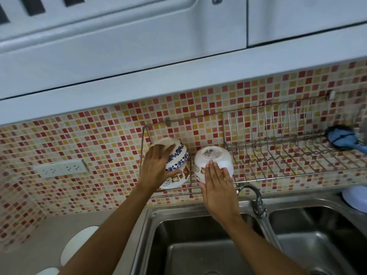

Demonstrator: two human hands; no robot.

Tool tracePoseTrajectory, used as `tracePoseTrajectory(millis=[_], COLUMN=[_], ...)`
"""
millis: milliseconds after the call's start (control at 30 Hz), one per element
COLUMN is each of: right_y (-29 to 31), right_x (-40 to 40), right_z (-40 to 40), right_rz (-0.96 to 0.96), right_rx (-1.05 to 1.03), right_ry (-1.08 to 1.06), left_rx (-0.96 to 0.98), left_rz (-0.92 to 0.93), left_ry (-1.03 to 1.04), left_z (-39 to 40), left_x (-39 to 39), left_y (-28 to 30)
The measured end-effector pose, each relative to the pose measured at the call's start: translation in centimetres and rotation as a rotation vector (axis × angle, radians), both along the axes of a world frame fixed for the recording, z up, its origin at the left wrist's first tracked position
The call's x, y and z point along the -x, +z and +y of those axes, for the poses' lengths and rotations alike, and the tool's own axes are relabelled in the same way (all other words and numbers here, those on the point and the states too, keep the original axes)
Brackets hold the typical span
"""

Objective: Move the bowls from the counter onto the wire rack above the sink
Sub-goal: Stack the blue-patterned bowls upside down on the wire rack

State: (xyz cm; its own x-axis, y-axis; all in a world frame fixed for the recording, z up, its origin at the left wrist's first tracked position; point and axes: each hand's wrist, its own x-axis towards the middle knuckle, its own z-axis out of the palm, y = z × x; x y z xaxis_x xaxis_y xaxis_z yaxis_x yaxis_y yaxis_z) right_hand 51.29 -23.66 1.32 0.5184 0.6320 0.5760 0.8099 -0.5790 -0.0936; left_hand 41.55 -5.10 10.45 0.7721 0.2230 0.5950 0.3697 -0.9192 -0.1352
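Up on the wire rack (258, 167), both hands are on upturned bowls.
At the rack's left end, the left hand (156, 169) grips a blue-flowered bowl (178, 155) stacked on a bear-print bowl (176, 179); just beside it, the right hand (216, 185) lies flat, fingers straight, against a white bear-print bowl (214, 157). White dishes (79, 243) remain on the counter (39, 235) beside the steel sink (198, 245).

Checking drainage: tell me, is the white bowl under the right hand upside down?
Upside down: the white bowl shows its base upward on the wire rack.
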Motion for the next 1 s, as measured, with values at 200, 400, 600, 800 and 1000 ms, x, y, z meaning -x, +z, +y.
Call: tracePoseTrajectory(millis=[200, 400, 600, 800, 1000], right_y=[0.0, 0.0, -0.1, -0.2, -0.3], right_x=[0.2, 0.0, 0.3, 0.4, 0.4], right_z=[-0.1, 0.1, 0.0, 0.0, 0.0], right_rz=[0.023, 0.017, 0.016, 0.017, 0.004], right_rx=[-0.022, -0.029, -0.016, -0.037, -0.037], right_ry=[-0.013, -0.03, -0.042, -0.045, -0.047], left_rx=[0.017, 0.047, 0.071, 0.108, 0.198], left_rz=[0.106, 0.099, 0.161, 0.209, 0.22], left_ry=[-0.018, -0.018, -0.012, -0.004, -0.075], left_z=[0.2, 0.6, 0.3, 0.2, 0.6], left_x=[-0.5, -0.6, -0.6, -0.8, -0.8], left_y=[-1.8, -2.4, -2.5, -2.8, -3.2])
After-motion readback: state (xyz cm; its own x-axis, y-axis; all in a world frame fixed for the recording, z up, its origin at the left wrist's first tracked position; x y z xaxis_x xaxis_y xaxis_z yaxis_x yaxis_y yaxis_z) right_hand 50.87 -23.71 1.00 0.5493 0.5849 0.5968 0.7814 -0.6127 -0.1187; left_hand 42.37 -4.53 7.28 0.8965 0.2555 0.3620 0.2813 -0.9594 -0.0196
